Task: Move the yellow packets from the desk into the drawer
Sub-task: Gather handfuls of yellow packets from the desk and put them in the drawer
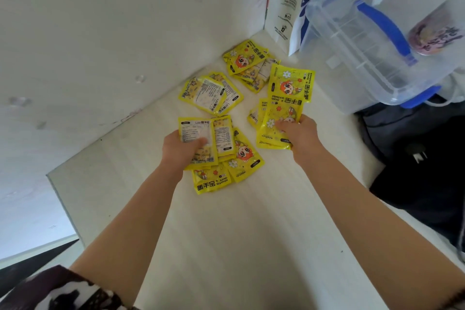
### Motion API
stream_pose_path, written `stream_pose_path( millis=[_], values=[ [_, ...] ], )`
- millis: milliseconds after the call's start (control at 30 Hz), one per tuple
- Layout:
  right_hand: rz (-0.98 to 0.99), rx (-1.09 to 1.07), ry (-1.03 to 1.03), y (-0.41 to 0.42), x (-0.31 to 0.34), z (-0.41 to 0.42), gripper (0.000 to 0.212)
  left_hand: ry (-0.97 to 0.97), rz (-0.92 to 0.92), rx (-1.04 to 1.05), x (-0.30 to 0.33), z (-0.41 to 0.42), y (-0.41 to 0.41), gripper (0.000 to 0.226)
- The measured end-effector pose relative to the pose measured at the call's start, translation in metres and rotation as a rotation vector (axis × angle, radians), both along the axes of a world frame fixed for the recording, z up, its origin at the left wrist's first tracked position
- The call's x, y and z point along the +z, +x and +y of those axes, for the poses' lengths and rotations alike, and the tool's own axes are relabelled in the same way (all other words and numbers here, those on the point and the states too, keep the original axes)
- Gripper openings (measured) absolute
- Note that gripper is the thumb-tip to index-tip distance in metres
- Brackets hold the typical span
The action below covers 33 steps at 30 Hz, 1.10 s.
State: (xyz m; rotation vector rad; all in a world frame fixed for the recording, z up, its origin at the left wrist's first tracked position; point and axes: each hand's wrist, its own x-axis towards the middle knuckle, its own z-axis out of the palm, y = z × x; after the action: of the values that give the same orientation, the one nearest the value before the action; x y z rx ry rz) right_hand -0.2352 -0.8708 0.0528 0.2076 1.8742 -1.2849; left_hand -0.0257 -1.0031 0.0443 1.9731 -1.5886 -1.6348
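Several yellow hand-warmer packets lie scattered on the white desk [226, 234]. My left hand [180, 151] grips a small stack of packets [198, 138], thumb on top, white label side up. More packets [241, 158] lie under and beside that stack. My right hand [299, 133] holds a fan of packets [286, 108] with the cartoon side up. Two loose piles sit farther back: one [211, 94] near the wall, another [247, 63] in the corner. No drawer is in view.
A clear plastic storage box [372, 58] with blue handles stands at the back right. A white printed bag [284, 7] leans in the corner. A dark bag [422, 158] lies at the right. White walls [100, 33] bound the desk on the left and behind.
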Motion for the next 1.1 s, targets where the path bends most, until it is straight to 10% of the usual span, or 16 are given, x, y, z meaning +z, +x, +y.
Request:
stream_pose_path(
  millis=[667,1100],
  values=[
    [0.028,0.017,0.019,0.041,-0.008,0.099,0.026,0.191,0.289,0.325,0.019,0.058,0.037,0.028],
    [0.130,0.045,-0.184,0.101,0.028,0.162,0.038,0.315,0.506,0.134,0.029,0.117,0.071,0.037]
  ],
)
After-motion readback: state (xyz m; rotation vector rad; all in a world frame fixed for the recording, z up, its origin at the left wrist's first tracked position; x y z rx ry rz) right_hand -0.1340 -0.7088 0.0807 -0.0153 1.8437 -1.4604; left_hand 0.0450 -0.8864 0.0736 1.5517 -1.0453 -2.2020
